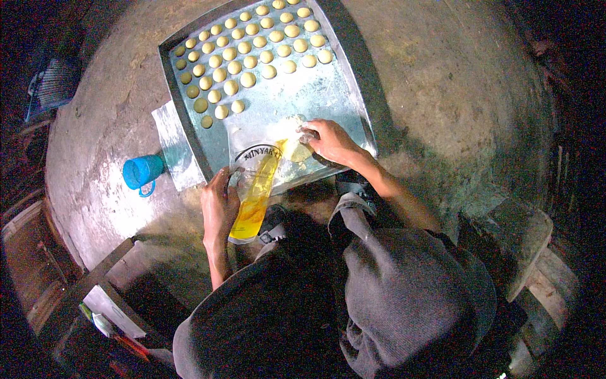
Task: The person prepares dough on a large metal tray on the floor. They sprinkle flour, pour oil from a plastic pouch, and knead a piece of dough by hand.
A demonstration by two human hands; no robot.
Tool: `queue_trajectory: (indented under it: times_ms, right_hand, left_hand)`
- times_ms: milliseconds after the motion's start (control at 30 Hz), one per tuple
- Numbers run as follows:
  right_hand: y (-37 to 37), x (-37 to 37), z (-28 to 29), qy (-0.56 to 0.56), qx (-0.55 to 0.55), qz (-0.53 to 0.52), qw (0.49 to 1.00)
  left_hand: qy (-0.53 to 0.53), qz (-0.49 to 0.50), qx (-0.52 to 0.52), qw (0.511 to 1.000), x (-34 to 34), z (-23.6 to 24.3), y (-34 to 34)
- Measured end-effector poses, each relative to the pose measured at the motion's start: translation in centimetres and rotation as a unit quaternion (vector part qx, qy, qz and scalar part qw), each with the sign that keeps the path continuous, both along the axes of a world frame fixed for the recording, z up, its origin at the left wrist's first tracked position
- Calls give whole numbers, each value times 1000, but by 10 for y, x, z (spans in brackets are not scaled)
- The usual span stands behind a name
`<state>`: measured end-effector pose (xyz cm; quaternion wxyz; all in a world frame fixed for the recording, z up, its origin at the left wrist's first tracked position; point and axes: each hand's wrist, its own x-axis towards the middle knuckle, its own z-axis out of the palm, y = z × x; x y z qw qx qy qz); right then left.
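Note:
A clear plastic bag with a yellow band and dark print lies over the near edge of a metal baking tray, its lower end hanging off. My left hand is closed on the bag's left edge. At the bag's upper right sits a pale lump of dough, partly behind the plastic and floury on top. My right hand pinches at this lump, its fingertips closed and whitened. Small round dough balls stand in rows over the tray's far and left part.
Left of the tray lies a blue plastic mug, its handle toward me. A pale flat sheet reaches under the tray's left side. Bare concrete floor surrounds it. A blue basket stands far left, and a wooden board is at right.

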<state>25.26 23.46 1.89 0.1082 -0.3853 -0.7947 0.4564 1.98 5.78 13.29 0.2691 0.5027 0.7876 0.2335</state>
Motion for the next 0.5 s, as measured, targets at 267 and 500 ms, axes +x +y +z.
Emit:
queue_trajectory:
  times_ms: [267, 500]
  right_hand:
    - [-2, -2, 2, -8, 0, 14, 1000]
    - [0, -2, 1, 3, -14, 11, 1000]
  left_hand:
    - [7, -12, -7, 1000, -2, -1, -1]
    - [5, 0, 1, 1000, 0, 7, -5]
